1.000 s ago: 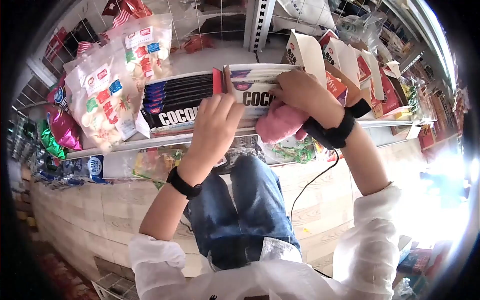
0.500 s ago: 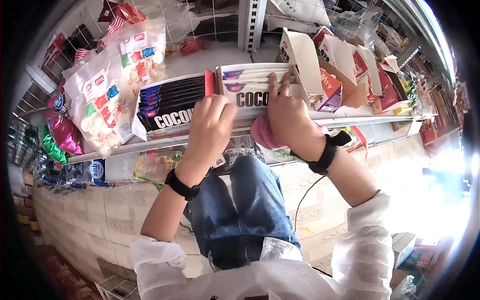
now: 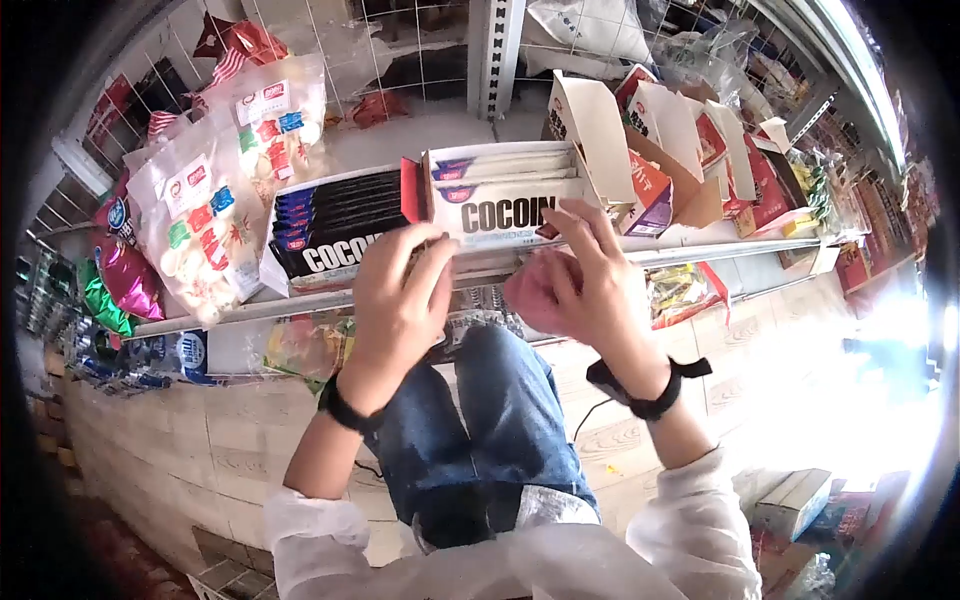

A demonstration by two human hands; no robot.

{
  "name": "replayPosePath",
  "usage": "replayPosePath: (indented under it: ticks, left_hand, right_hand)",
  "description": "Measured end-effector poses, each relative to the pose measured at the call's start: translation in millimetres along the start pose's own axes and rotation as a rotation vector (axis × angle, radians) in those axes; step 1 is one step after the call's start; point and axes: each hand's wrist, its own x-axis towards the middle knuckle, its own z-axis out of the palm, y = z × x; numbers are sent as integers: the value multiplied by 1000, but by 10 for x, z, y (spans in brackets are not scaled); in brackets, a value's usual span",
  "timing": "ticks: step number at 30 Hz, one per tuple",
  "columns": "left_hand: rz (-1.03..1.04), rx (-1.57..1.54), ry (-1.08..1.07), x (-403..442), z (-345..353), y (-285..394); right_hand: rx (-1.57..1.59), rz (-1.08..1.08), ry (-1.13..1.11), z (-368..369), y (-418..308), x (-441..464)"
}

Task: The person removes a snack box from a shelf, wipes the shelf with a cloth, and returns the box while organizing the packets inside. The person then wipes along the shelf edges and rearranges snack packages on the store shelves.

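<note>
Two snack boxes stand side by side on the shelf. The box of black COCOIN packs (image 3: 335,215) is at left, and the box of white COCOIN packs (image 3: 505,190) is at right, with a red flap (image 3: 411,190) between them. My left hand (image 3: 400,285) is at the front, near where the boxes meet, its fingers bent and apart with nothing visible in them. My right hand (image 3: 610,290) grips a crumpled pink cloth (image 3: 540,292) under its palm. Its upper fingers reach to the white box's front right corner.
Clear bags of white sweets (image 3: 205,215) lean at the left. Opened cardboard boxes (image 3: 685,150) stand on the right of the shelf. Behind are a metal post (image 3: 494,60) and wire grid. Below, yellow packets (image 3: 680,292) lie on a lower shelf.
Both hands have drawn back toward me. The right fingers have come off the tops of the white packs to the box's front corner, uncovering the lettering. The pink cloth stays with the right hand.
</note>
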Motion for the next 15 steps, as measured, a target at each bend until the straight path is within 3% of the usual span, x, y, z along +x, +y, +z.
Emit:
replayPosePath:
  ticks: [2, 4, 5, 6, 7, 8, 9, 10, 12, 14, 15]
  left_hand:
    - [-72, -240, 89, -21, -379, 349]
    - [-209, -777, 68, -185, -845, 732]
    - [-329, -1253, 553, -566, -872, 957]
    - [-126, -1820, -165, -416, -1339, 669]
    - [81, -1936, -333, -280, -1388, 689]
    - [296, -2033, -505, -215, -1394, 737]
    - [291, -2031, -502, -214, -1378, 822]
    - [205, -2139, -397, -225, -1358, 938]
    - [117, -2232, -296, -223, -1328, 1122]
    - [-105, -2160, 79, -211, -1319, 1256]
    - [-110, -2156, 75, -226, -1273, 1254]
  right_hand:
    - [82, -63, 297, 56, 119, -154]
    - [59, 130, 407, 192, 449, -346]
    - [249, 274, 561, 274, 535, -417]
    - [443, 415, 708, 370, 615, -453]
    - [543, 344, 922, 535, 690, -440]
    - [544, 342, 909, 698, 712, -436]
    - [495, 386, 874, 871, 690, -431]
    - [443, 437, 844, 997, 579, -435]
    - [271, 346, 543, 1273, 205, -401]
    - [165, -18, 437, 1589, -81, -335]
    - [175, -53, 361, 1711, -238, -333]
